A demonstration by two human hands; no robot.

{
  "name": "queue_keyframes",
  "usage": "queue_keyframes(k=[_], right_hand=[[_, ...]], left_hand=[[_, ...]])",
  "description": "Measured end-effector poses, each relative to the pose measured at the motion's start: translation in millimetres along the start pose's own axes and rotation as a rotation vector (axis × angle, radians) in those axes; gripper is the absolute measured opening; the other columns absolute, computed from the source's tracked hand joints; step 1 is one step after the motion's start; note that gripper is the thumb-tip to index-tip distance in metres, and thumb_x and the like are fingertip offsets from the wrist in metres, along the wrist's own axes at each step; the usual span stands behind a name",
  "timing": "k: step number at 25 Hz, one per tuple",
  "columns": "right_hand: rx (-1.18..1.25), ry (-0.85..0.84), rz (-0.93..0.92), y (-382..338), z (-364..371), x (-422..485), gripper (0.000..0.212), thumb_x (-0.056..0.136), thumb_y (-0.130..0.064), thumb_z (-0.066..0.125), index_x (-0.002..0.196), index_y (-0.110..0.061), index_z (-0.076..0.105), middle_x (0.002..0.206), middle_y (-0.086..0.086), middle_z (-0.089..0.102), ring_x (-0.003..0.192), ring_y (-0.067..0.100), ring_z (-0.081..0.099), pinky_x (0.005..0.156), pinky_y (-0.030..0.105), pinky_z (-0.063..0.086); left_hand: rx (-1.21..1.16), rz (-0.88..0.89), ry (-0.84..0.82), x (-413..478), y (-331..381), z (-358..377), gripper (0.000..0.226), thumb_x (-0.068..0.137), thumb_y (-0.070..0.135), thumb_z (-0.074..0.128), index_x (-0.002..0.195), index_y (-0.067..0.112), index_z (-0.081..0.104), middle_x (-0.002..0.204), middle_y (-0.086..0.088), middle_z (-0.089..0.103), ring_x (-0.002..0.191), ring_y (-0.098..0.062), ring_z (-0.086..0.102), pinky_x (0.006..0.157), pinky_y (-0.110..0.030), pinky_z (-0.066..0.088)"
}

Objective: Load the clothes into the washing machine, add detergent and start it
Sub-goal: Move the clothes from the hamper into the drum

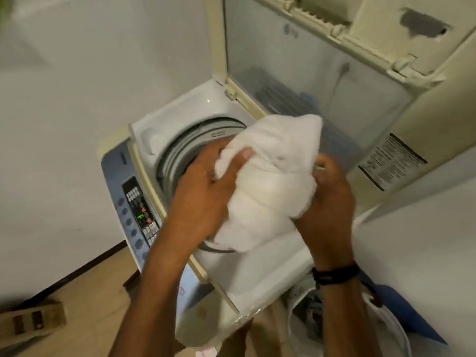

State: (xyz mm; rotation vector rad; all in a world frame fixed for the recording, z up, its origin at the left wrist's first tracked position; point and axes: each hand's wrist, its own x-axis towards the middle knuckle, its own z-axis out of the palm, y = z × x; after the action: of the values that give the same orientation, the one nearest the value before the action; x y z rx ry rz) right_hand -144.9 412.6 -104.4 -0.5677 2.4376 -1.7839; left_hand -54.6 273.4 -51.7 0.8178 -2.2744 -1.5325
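A bundled white cloth point(273, 176) hangs over the round drum opening point(180, 153) of a top-loading washing machine point(164, 124). My left hand point(206, 191) grips its left side, thumb pressed on top. My right hand point(327, 191) grips its right side, with a black band on the wrist. The machine's lid point(309, 73) stands raised behind the cloth. The lit control panel point(140, 210) runs along the machine's left edge. The inside of the drum is mostly hidden by the cloth and my hands.
A white laundry basket point(401, 331) with more clothes sits low right beside a blue object point(401, 305). White walls close in on the left and right. Wooden floor point(98, 292) lies lower left, with a small wooden item point(33, 320) on it.
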Motion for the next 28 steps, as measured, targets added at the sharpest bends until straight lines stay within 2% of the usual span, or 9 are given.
queue_keyframes(k=[2,4,7,11,14,19,23,25,28], right_hand=[[-0.194,0.013,0.076,12,19,5,0.014,0.093,-0.013,0.056,0.099,-0.022,0.064,0.084,-0.005,0.069,0.07,0.003,0.055,0.059,0.006,0.036],[-0.28,-0.047,0.173,29,37,3,0.03,0.094,-0.012,0.043,0.079,-0.031,0.06,0.071,-0.012,0.06,0.062,0.001,0.046,0.059,0.017,0.034],[-0.214,-0.083,0.291,48,23,-26,0.028,0.095,-0.022,0.04,0.091,-0.03,0.066,0.087,-0.017,0.067,0.079,-0.001,0.062,0.067,0.014,0.042],[-0.067,0.313,0.376,71,-25,-90,0.019,0.094,-0.008,0.056,0.097,-0.019,0.072,0.089,-0.012,0.072,0.082,0.0,0.066,0.073,0.004,0.044],[-0.075,0.457,0.549,129,-66,-138,0.014,0.092,-0.007,0.06,0.094,-0.015,0.071,0.085,-0.01,0.069,0.084,-0.004,0.063,0.074,0.002,0.042],[-0.291,0.245,1.002,292,-113,-231,0.018,0.093,-0.016,0.057,0.079,-0.013,0.067,0.072,-0.002,0.06,0.066,0.013,0.052,0.057,0.022,0.036],[-0.395,0.009,1.203,430,-123,-281,0.034,0.093,-0.015,0.051,0.06,-0.01,0.044,0.066,0.012,0.049,0.063,0.026,0.045,0.054,0.034,0.031],[-0.473,-0.174,1.236,496,-119,-293,0.026,0.096,-0.015,0.048,0.073,-0.006,0.057,0.08,0.016,0.057,0.075,0.032,0.054,0.062,0.037,0.04],[-0.491,-0.362,1.227,592,-105,-299,0.034,0.099,-0.022,0.046,0.129,-0.009,0.055,0.126,0.018,0.06,0.111,0.036,0.057,0.083,0.035,0.044]], left_hand=[[0.329,-0.226,-0.039,19,-33,-16,0.069,0.085,0.071,0.049,0.142,0.032,0.043,0.131,0.005,0.062,0.119,-0.017,0.06,0.102,-0.037,0.047],[0.473,-0.36,-0.114,15,-61,-12,0.077,0.09,0.062,0.053,0.152,0.023,0.03,0.147,-0.007,0.051,0.133,-0.026,0.051,0.108,-0.039,0.041],[0.309,-0.272,-0.092,-17,-68,20,0.061,0.09,0.051,0.061,0.145,0.029,0.045,0.142,0.004,0.056,0.125,-0.012,0.057,0.103,-0.032,0.047],[0.003,-0.237,-0.217,-74,-45,91,0.021,0.091,0.032,0.066,0.112,0.035,0.069,0.104,0.023,0.072,0.095,0.009,0.065,0.082,-0.011,0.053],[0.013,-0.244,-0.443,-113,-49,153,0.018,0.091,0.033,0.066,0.108,0.037,0.07,0.102,0.024,0.071,0.095,0.01,0.065,0.08,-0.008,0.051],[0.404,-0.306,-0.816,-141,-146,272,0.025,0.093,0.038,0.06,0.117,0.03,0.065,0.116,0.012,0.069,0.101,-0.005,0.064,0.088,-0.025,0.051],[0.581,-0.51,-1.015,-142,-260,362,0.031,0.093,0.029,0.061,0.121,0.016,0.064,0.124,-0.005,0.067,0.114,-0.025,0.062,0.095,-0.032,0.048],[0.537,-0.675,-1.041,-141,-320,398,0.028,0.086,0.024,0.069,0.111,0.011,0.068,0.118,-0.015,0.068,0.112,-0.035,0.064,0.096,-0.042,0.051],[0.441,-0.839,-0.897,-140,-396,436,0.011,0.071,0.029,0.071,0.08,0.023,0.067,0.104,-0.02,0.07,0.107,-0.041,0.066,0.094,-0.046,0.052]])
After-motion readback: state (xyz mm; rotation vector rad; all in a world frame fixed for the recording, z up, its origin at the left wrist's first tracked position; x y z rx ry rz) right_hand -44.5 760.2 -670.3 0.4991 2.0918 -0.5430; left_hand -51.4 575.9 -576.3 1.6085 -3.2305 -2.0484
